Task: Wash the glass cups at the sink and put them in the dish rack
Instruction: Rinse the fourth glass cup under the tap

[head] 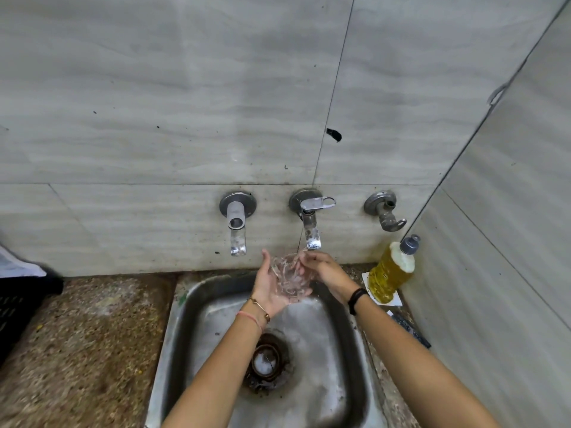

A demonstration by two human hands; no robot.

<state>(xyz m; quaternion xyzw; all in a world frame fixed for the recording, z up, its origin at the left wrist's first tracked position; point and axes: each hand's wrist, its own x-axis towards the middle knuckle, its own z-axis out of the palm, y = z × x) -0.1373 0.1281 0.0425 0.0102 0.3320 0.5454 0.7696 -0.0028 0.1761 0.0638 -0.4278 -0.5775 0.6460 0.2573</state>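
The tabletop is speckled brown stone running along the tiled back wall. A steel sink is sunk into it towards the right end, and its wet basin has a dark, rusty drain near the middle. At the far left edge stands a black crate, only partly in view. On the narrow strip between the sink and the right wall, near the back right corner, a bottle of yellow liquid with a grey cap stands tilted on a white card. Nearer along that strip lies a dark flat object, too blurred to tell what it is.
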